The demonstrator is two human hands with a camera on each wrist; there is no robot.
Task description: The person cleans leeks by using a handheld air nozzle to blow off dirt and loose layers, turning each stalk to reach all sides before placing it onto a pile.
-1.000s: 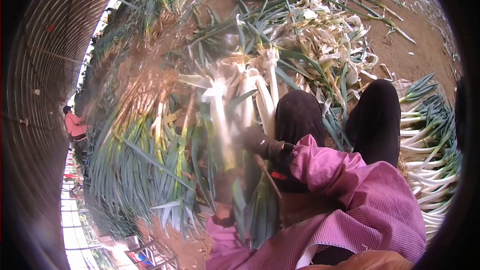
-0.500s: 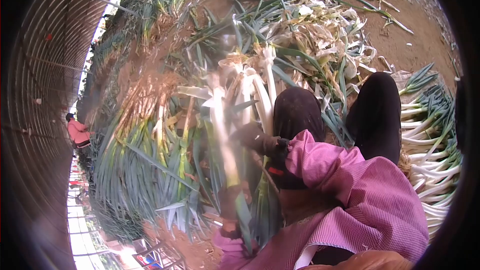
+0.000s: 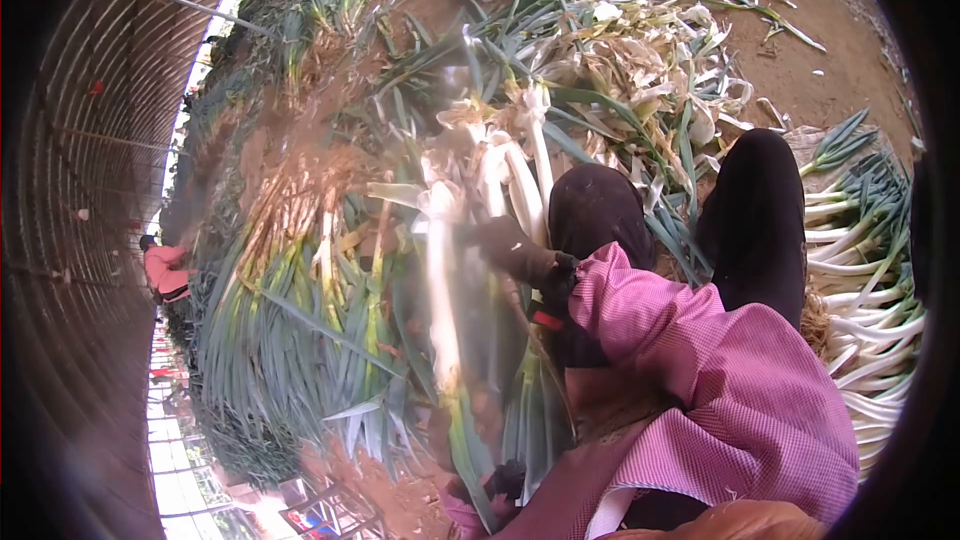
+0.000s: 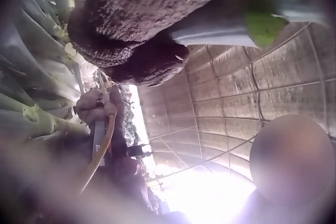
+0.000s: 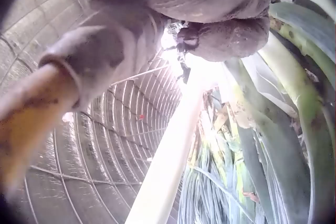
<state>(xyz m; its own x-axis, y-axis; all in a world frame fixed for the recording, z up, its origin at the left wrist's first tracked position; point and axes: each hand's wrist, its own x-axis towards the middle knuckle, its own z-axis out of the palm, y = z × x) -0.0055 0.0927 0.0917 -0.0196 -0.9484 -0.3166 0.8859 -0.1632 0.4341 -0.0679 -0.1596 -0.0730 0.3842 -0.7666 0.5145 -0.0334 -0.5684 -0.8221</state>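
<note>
In the head view, a long green onion (image 3: 442, 290) with a thick white stem stands nearly upright in the picture, its root end up and green leaves down. My gloved left hand (image 4: 136, 29) grips it by the leaves, which run out to the right in the left wrist view. Beside the white stem, my gloved right hand (image 3: 512, 245) has its fingers curled. From it runs a thin tan hose-like rod (image 4: 105, 142); in the right wrist view, a grey sleeve (image 5: 105, 50) joins its thick near end. The right fingers (image 5: 231, 40) overlap the white stem there.
Several more white-stemmed onions (image 3: 520, 190) stand just beyond my right hand. A large unpeeled heap (image 3: 290, 310) lies left, and peeled onions (image 3: 860, 310) lie in a row on the right. Stripped skins (image 3: 640, 90) cover the ground ahead. Another person (image 3: 165, 265) is far left.
My left hand has drawn down and slightly right with the onion, whose root end has come lower. The right hand stays close beside the stem with little movement.
</note>
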